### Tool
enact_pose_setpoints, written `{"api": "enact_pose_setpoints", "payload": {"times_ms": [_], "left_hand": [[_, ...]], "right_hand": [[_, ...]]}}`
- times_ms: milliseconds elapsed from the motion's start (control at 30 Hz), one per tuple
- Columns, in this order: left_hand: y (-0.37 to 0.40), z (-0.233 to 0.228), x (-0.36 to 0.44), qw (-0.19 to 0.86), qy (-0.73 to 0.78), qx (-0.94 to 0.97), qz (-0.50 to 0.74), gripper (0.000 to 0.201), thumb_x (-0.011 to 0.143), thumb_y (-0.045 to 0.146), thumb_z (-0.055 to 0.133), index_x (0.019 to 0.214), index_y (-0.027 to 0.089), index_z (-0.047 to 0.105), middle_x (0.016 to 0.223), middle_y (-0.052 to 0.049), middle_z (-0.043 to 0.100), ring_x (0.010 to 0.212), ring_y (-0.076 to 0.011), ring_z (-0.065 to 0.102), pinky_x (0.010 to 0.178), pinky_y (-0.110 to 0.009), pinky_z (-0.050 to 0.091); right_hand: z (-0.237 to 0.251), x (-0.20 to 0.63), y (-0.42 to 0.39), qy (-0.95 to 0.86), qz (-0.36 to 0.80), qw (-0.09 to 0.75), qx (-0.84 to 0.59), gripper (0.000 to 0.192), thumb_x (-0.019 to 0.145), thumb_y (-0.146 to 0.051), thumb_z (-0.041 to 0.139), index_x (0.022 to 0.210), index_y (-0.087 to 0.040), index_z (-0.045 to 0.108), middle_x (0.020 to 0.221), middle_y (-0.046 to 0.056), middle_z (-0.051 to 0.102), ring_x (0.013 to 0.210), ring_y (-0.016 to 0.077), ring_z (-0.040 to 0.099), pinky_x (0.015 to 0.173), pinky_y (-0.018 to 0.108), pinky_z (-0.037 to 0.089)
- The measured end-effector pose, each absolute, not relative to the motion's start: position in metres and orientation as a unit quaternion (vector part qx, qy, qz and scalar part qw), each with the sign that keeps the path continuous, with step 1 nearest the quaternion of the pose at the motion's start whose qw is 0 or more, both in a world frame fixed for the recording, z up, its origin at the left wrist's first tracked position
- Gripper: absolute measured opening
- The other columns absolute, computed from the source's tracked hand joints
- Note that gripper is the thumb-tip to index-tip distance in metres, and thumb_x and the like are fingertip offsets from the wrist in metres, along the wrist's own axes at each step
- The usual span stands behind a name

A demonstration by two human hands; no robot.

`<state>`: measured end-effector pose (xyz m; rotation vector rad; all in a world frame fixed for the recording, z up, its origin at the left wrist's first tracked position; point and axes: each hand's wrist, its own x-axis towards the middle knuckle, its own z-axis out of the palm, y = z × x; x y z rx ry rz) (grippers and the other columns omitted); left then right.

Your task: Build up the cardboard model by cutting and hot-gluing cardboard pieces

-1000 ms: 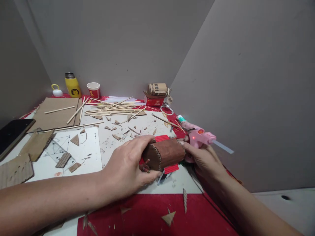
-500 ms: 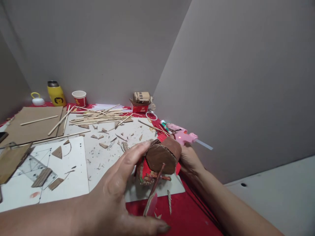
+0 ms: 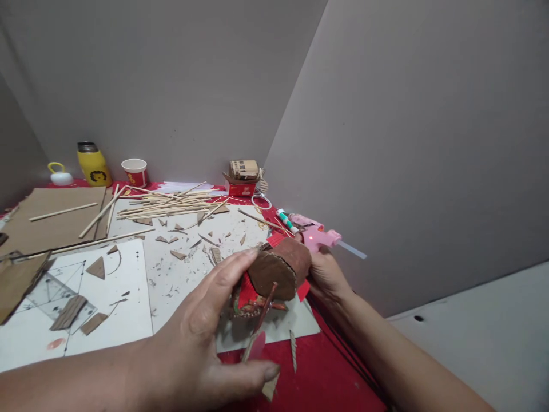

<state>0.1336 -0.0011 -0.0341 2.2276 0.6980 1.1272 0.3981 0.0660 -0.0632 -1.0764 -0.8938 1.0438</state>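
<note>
A small handmade cardboard model (image 3: 274, 274) is in my left hand (image 3: 210, 332). It has a brown drum-like part with a rounded flat end, and red corrugated card under it. A thin brown stick (image 3: 266, 309) slants down from the flat end, with a pink translucent piece (image 3: 257, 347) near its lower end. My fingers lie along the model's upper left side, partly hidden behind it, and the thumb stands apart below. Beyond the model, my right hand (image 3: 329, 277) grips a pink hot glue gun (image 3: 316, 236) with a lit red light. A translucent glue stick (image 3: 353, 250) juts from its rear.
Wooden sticks (image 3: 171, 204) and cardboard scraps lie on the white sheets. Cardboard sheets (image 3: 64, 212) are at left. A yellow bottle (image 3: 93, 166), a paper cup (image 3: 134, 173) and a red box (image 3: 240, 187) stand along the back. Grey walls (image 3: 386, 143) rise behind and at right.
The model has shifted slightly left and turned a little. My left thumb has moved up nearer the stick's lower end. The glue gun stays in my right hand, and the view has shifted slightly.
</note>
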Motion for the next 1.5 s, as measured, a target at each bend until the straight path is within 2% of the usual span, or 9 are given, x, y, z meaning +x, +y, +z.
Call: {"api": "enact_pose_setpoints", "payload": {"times_ms": [100, 300, 467, 733, 1000, 1167, 1267, 1367, 1500], "left_hand": [[0.0, -0.035, 0.135, 0.275, 0.27, 0.819, 0.426, 0.099, 0.072, 0.03, 0.077, 0.152, 0.035, 0.019, 0.151, -0.008, 0.044, 0.133, -0.0315, 0.049, 0.112, -0.05, 0.041], [0.004, -0.033, 0.136, 0.297, 0.312, 0.812, 0.395, 0.094, 0.073, 0.026, 0.074, 0.151, 0.032, 0.021, 0.151, -0.01, 0.044, 0.136, -0.031, 0.046, 0.112, -0.052, 0.039], [0.007, -0.027, 0.136, 0.384, 0.378, 0.767, 0.348, 0.095, 0.071, 0.033, 0.075, 0.151, 0.034, 0.024, 0.154, -0.008, 0.041, 0.139, -0.0319, 0.042, 0.114, -0.057, 0.034], [0.023, -0.017, 0.13, 0.532, 0.402, 0.697, 0.263, 0.091, 0.073, 0.043, 0.075, 0.15, 0.034, 0.027, 0.148, -0.007, 0.049, 0.134, -0.0326, 0.048, 0.112, -0.054, 0.038], [0.028, -0.025, 0.135, 0.414, 0.463, 0.742, 0.255, 0.088, 0.073, 0.039, 0.076, 0.147, 0.033, 0.029, 0.144, -0.009, 0.052, 0.13, -0.0318, 0.05, 0.11, -0.052, 0.039], [0.032, -0.034, 0.133, 0.393, 0.453, 0.745, 0.292, 0.084, 0.075, 0.042, 0.076, 0.144, 0.028, 0.031, 0.14, -0.015, 0.052, 0.122, -0.0337, 0.057, 0.102, -0.054, 0.045], [0.031, -0.038, 0.131, 0.359, 0.438, 0.762, 0.313, 0.08, 0.075, 0.042, 0.076, 0.141, 0.028, 0.034, 0.135, -0.014, 0.055, 0.118, -0.0324, 0.06, 0.1, -0.053, 0.048], [0.029, -0.039, 0.127, 0.242, 0.416, 0.806, 0.345, 0.075, 0.075, 0.034, 0.077, 0.138, 0.028, 0.037, 0.133, -0.012, 0.056, 0.118, -0.0303, 0.06, 0.098, -0.049, 0.051], [0.028, -0.037, 0.12, 0.049, 0.315, 0.848, 0.422, 0.083, 0.074, 0.021, 0.075, 0.143, 0.026, 0.03, 0.137, -0.015, 0.053, 0.127, -0.0291, 0.054, 0.103, -0.046, 0.048]], "right_hand": [[-0.062, 0.398, 0.065, -0.398, 0.457, 0.638, -0.474, 0.038, 0.053, -0.026, 0.086, 0.073, -0.019, 0.054, 0.057, -0.008, 0.052, 0.042, 0.0043, 0.04, 0.035, 0.016, 0.031], [-0.061, 0.398, 0.065, -0.402, 0.449, 0.645, -0.47, 0.041, 0.059, -0.033, 0.086, 0.078, -0.02, 0.052, 0.059, -0.009, 0.051, 0.044, 0.0037, 0.04, 0.035, 0.015, 0.031], [-0.064, 0.401, 0.067, -0.404, 0.437, 0.654, -0.467, 0.04, 0.061, -0.036, 0.085, 0.076, -0.021, 0.052, 0.06, -0.008, 0.05, 0.046, 0.0048, 0.042, 0.038, 0.016, 0.035], [-0.059, 0.404, 0.066, -0.411, 0.423, 0.648, -0.482, 0.035, 0.063, -0.034, 0.084, 0.077, -0.019, 0.055, 0.063, -0.007, 0.049, 0.048, 0.0041, 0.039, 0.035, 0.014, 0.022], [-0.058, 0.395, 0.056, -0.451, 0.402, 0.634, -0.483, 0.028, 0.071, -0.035, 0.079, 0.081, -0.02, 0.057, 0.062, -0.006, 0.051, 0.045, 0.006, 0.04, 0.036, 0.018, 0.026], [-0.049, 0.389, 0.04, -0.482, 0.374, 0.652, -0.451, 0.022, 0.076, -0.034, 0.076, 0.084, -0.022, 0.06, 0.072, -0.003, 0.057, 0.061, 0.0104, 0.052, 0.053, 0.023, 0.043], [-0.044, 0.39, 0.033, -0.504, 0.343, 0.668, -0.427, 0.017, 0.079, -0.033, 0.073, 0.084, -0.024, 0.06, 0.079, -0.002, 0.058, 0.068, 0.012, 0.053, 0.06, 0.025, 0.046], [-0.043, 0.393, 0.028, -0.523, 0.341, 0.666, -0.408, 0.018, 0.081, -0.037, 0.072, 0.087, -0.026, 0.059, 0.082, -0.001, 0.056, 0.073, 0.0146, 0.054, 0.067, 0.028, 0.049], [-0.045, 0.395, 0.025, -0.515, 0.36, 0.684, -0.372, 0.023, 0.079, -0.038, 0.074, 0.086, -0.028, 0.056, 0.093, 0.0, 0.055, 0.089, 0.0182, 0.056, 0.085, 0.032, 0.05]]}}
